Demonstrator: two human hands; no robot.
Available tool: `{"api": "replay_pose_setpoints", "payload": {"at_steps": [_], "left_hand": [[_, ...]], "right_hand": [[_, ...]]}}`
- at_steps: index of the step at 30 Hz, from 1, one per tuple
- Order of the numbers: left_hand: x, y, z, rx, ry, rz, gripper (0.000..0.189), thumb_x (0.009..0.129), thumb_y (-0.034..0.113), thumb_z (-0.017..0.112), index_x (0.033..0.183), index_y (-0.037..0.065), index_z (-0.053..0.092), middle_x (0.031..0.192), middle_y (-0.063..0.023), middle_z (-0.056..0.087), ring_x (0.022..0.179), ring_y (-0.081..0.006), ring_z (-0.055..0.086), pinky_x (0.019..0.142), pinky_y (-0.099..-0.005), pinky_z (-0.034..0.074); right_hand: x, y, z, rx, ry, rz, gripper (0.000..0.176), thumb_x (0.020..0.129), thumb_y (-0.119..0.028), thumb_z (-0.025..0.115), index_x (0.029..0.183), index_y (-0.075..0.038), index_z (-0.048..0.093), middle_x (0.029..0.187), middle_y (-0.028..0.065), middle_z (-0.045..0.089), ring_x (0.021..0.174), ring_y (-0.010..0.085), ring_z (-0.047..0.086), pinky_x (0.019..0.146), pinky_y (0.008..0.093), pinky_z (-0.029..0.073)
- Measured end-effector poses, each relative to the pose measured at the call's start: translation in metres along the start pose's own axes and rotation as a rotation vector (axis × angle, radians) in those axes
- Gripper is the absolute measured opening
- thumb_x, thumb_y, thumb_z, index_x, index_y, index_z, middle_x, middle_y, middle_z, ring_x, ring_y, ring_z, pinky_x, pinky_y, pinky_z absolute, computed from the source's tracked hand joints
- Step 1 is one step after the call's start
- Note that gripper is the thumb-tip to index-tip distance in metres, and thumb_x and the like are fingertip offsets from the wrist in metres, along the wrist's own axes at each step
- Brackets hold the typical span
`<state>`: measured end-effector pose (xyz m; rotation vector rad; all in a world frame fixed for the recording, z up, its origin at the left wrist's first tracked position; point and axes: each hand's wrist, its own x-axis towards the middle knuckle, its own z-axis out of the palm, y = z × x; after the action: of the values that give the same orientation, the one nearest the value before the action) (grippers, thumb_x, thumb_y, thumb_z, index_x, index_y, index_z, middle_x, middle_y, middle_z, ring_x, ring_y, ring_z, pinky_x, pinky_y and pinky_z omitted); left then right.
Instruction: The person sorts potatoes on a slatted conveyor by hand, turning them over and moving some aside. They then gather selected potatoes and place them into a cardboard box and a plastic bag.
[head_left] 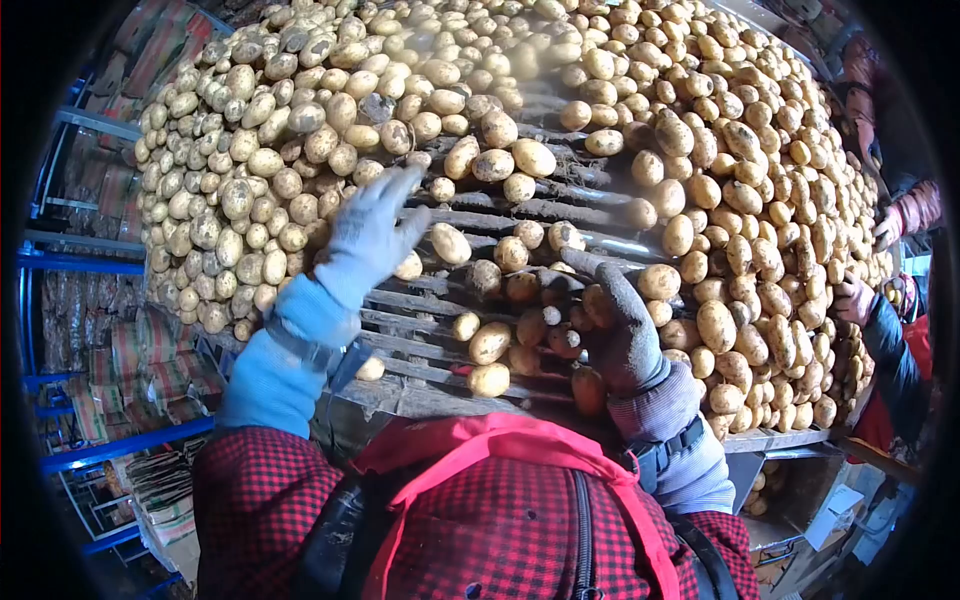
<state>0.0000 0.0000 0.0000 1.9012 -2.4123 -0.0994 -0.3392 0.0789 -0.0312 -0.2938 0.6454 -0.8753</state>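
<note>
My left hand (372, 235), in a pale grey-blue work glove, is open with fingers apart. It is over the slats at the edge of the left potato heap (235, 200). Close to its thumb lies a potato (450, 243). My right hand (625, 335), in a dirt-darkened glove, is curved on its side with the index finger stretched toward the slats. A brownish potato (598, 306) rests inside the curve, against the hand; whether it is gripped I cannot make out. Several potatoes lie just left of this hand, including a light one (490, 342).
Dirty metal slats (425, 330) run across the middle between the heaps. The right potato heap (750, 250) reaches the wooden edge (775, 440). Other people's hands (853, 298) work at the far right. Blue metal racks (85, 262) with striped sacks (140, 365) stand at left.
</note>
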Motion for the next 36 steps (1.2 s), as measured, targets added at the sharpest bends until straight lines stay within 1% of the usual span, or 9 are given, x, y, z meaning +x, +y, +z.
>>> {"api": "replay_pose_setpoints", "payload": {"at_steps": [2, 5, 9, 14, 20, 24, 33, 34, 36], "left_hand": [[0.023, -0.003, -0.004, -0.007, 0.046, -0.012, 0.071, 0.093, 0.032, 0.074, 0.157, 0.02, 0.047, 0.151, -0.019, 0.056, 0.134, -0.0382, 0.056, 0.115, -0.0502, 0.044], [0.058, 0.001, -0.009, 0.261, -0.26, -0.031, 0.081, 0.088, 0.027, 0.078, 0.16, 0.028, 0.04, 0.14, -0.0175, 0.059, 0.126, -0.0389, 0.061, 0.108, -0.049, 0.05], [0.087, 0.007, -0.007, 0.218, -0.38, -0.095, 0.089, 0.083, 0.024, 0.081, 0.161, 0.03, 0.039, 0.138, -0.0164, 0.059, 0.128, -0.0375, 0.061, 0.109, -0.0472, 0.05], [0.078, -0.018, 0.001, 0.012, -0.261, -0.035, 0.069, 0.08, 0.025, 0.083, 0.143, 0.011, 0.059, 0.136, -0.0168, 0.062, 0.127, -0.0358, 0.062, 0.109, -0.0425, 0.049], [0.065, 0.019, 0.015, -0.002, -0.168, -0.143, 0.075, 0.083, 0.045, 0.084, 0.144, 0.01, 0.059, 0.138, -0.0193, 0.064, 0.124, -0.0382, 0.063, 0.105, -0.0462, 0.051], [0.051, 0.032, 0.04, 0.05, 0.012, -0.081, 0.048, 0.085, 0.034, 0.081, 0.127, 0.016, 0.066, 0.117, -0.0131, 0.066, 0.109, -0.0374, 0.067, 0.092, -0.0474, 0.055], [0.054, 0.024, 0.04, -0.26, 0.072, -0.014, 0.02, 0.086, 0.024, 0.08, 0.1, 0.011, 0.076, 0.106, -0.0137, 0.072, 0.102, -0.0349, 0.07, 0.088, -0.0425, 0.056], [0.054, 0.026, 0.04, -0.273, 0.065, -0.049, 0.02, 0.086, 0.023, 0.08, 0.101, 0.01, 0.076, 0.106, -0.0137, 0.072, 0.101, -0.0343, 0.07, 0.088, -0.0416, 0.056], [0.054, 0.025, 0.037, -0.37, 0.062, -0.063, 0.021, 0.088, 0.021, 0.08, 0.102, 0.006, 0.075, 0.106, -0.0147, 0.072, 0.1, -0.0323, 0.071, 0.088, -0.0403, 0.056]], "right_hand": [[-0.003, -0.004, 0.013, -0.139, 0.091, -0.044, 0.053, 0.106, -0.04, 0.058, 0.149, -0.01, 0.056, 0.092, -0.0026, 0.056, 0.081, 0.0121, 0.049, 0.066, 0.0314, 0.048], [-0.001, 0.0, -0.001, 0.071, 0.006, -0.015, 0.05, 0.106, -0.037, 0.057, 0.147, -0.009, 0.057, 0.082, -0.0061, 0.049, 0.075, 0.0106, 0.046, 0.065, 0.0303, 0.045], [0.002, 0.001, -0.004, 0.027, -0.008, -0.025, 0.049, 0.107, -0.037, 0.056, 0.147, -0.009, 0.057, 0.078, -0.0076, 0.045, 0.073, 0.0102, 0.044, 0.066, 0.0307, 0.044], [-0.007, -0.008, 0.014, -0.043, 0.107, -0.014, 0.053, 0.105, -0.043, 0.056, 0.146, -0.01, 0.058, 0.081, -0.0084, 0.047, 0.078, 0.0099, 0.045, 0.072, 0.0321, 0.045], [0.003, 0.002, -0.005, 0.006, 0.054, -0.003, 0.054, 0.104, -0.043, 0.059, 0.148, -0.012, 0.057, 0.08, -0.0087, 0.044, 0.079, 0.0108, 0.046, 0.071, 0.033, 0.046], [0.004, 0.003, -0.011, 0.038, -0.021, -0.016, 0.055, 0.104, -0.045, 0.059, 0.148, -0.011, 0.057, 0.079, -0.0084, 0.042, 0.078, 0.0112, 0.046, 0.071, 0.0346, 0.045], [-0.003, -0.002, 0.001, 0.013, 0.059, 0.009, 0.057, 0.104, -0.051, 0.06, 0.15, -0.019, 0.057, 0.081, -0.0089, 0.043, 0.083, 0.0112, 0.047, 0.071, 0.0363, 0.046], [-0.002, 0.0, -0.005, 0.068, 0.039, -0.005, 0.052, 0.11, -0.043, 0.052, 0.152, -0.014, 0.057, 0.105, 0.0009, 0.062, 0.085, 0.0133, 0.053, 0.066, 0.0316, 0.05], [-0.003, -0.001, -0.005, 0.073, 0.052, 0.016, 0.052, 0.11, -0.045, 0.05, 0.153, -0.015, 0.056, 0.108, 0.0016, 0.063, 0.085, 0.0136, 0.053, 0.066, 0.0311, 0.051]]}}
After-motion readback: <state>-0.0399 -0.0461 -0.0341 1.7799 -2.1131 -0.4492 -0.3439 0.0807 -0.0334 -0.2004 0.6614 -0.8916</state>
